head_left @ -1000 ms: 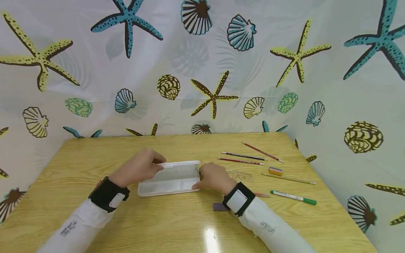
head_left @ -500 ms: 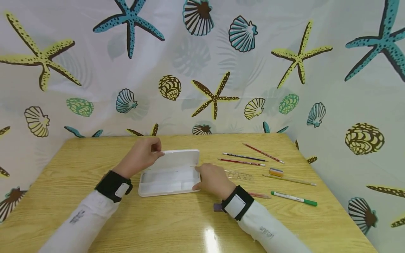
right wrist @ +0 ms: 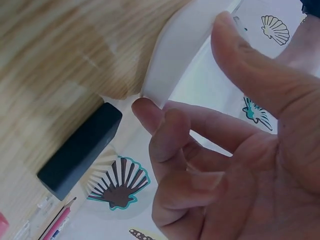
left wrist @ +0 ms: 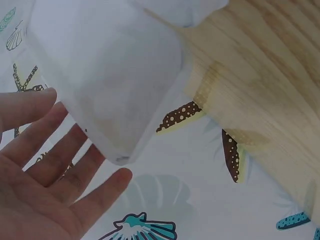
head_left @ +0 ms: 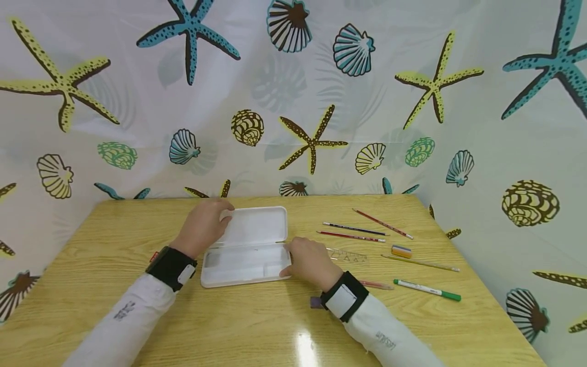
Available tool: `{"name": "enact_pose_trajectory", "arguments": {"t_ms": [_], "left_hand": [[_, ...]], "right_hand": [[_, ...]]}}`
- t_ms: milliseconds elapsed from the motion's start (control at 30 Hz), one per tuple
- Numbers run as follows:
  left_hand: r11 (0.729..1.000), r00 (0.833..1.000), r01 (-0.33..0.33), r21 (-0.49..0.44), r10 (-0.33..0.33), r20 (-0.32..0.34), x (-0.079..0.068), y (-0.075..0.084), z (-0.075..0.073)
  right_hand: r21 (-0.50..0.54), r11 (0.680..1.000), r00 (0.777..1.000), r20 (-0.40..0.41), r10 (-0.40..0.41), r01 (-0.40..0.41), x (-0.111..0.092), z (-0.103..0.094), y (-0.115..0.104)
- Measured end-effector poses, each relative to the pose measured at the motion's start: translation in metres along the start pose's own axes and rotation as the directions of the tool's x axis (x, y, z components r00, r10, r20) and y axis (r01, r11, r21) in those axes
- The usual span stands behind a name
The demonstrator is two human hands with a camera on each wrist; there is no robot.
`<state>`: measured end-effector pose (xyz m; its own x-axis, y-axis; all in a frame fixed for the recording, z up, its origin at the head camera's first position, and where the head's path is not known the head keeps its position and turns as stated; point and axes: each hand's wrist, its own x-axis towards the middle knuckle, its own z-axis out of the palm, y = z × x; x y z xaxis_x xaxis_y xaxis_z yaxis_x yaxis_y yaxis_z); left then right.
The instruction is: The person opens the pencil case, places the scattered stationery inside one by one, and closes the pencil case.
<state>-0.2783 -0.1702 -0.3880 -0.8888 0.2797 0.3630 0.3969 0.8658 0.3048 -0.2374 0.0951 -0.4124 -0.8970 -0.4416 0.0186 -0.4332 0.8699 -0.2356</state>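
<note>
A white pencil case (head_left: 236,263) lies on the wooden table with its lid (head_left: 258,224) tilted far back. At the lid's left edge is my left hand (head_left: 205,224). The left wrist view shows its fingers (left wrist: 92,197) fairly straight, the tips touching the lid's edge. My right hand (head_left: 313,262) holds the right end of the case between thumb and fingers; in the right wrist view the other fingers (right wrist: 185,200) are curled in. Inside, the case shows a small divider near its right end and no contents.
Right of the case lie several pencils (head_left: 353,229), a clear ruler (head_left: 348,255), an orange-and-blue sharpener or eraser (head_left: 401,251) and a green-capped marker (head_left: 426,289). A dark purple block (head_left: 316,302) sits below my right wrist. A patterned cloth (head_left: 312,76) hangs behind the table (head_left: 257,326).
The lid has swung up and back from partly raised to wide apart from the base, my left hand moving away with it and its fingers loosening. My right hand stays on the case.
</note>
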Motion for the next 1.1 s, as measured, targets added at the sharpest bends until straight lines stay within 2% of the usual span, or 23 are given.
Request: {"name": "enact_pose_trajectory", "arguments": {"t_ms": [133, 200, 333, 467, 567, 700, 833, 1100], "left_hand": [[0.993, 0.996, -0.004, 0.117, -0.007, 0.094, -0.002, -0.005, 0.005], [0.99, 0.99, -0.01, 0.138, -0.009, 0.142, -0.003, -0.008, 0.008], [0.994, 0.978, -0.017, 0.108, -0.006, 0.209, -0.006, -0.012, 0.013], [0.999, 0.964, 0.006, 0.05, -0.019, 0.266, -0.009, -0.015, 0.016], [0.999, 0.947, 0.033, 0.013, -0.036, 0.32, -0.012, -0.017, 0.017], [0.999, 0.915, 0.046, -0.012, -0.038, 0.401, -0.013, -0.019, 0.021], [0.999, 0.895, 0.045, -0.013, -0.034, 0.445, -0.015, -0.023, 0.028], [0.996, 0.884, 0.082, -0.021, -0.063, 0.462, -0.018, -0.024, 0.034]], "right_hand": [[-0.014, 1.0, 1.0, 0.002, -0.005, 0.005, 0.0, 0.0, 0.0], [-0.022, 1.0, 1.0, 0.004, -0.011, 0.011, 0.001, 0.0, 0.0], [-0.027, 1.0, 1.0, 0.01, -0.012, 0.012, 0.0, -0.001, -0.001], [-0.035, 0.999, 1.0, 0.021, -0.014, 0.015, -0.001, -0.001, -0.001], [-0.038, 0.999, 0.999, 0.028, -0.016, 0.017, -0.001, -0.002, -0.002], [-0.045, 0.999, 0.999, 0.04, -0.012, 0.014, -0.001, -0.003, -0.003], [-0.058, 0.998, 0.998, 0.059, -0.009, 0.013, 0.0, -0.003, -0.004], [-0.079, 0.997, 0.997, 0.079, -0.003, 0.009, 0.0, -0.003, -0.004]]}}
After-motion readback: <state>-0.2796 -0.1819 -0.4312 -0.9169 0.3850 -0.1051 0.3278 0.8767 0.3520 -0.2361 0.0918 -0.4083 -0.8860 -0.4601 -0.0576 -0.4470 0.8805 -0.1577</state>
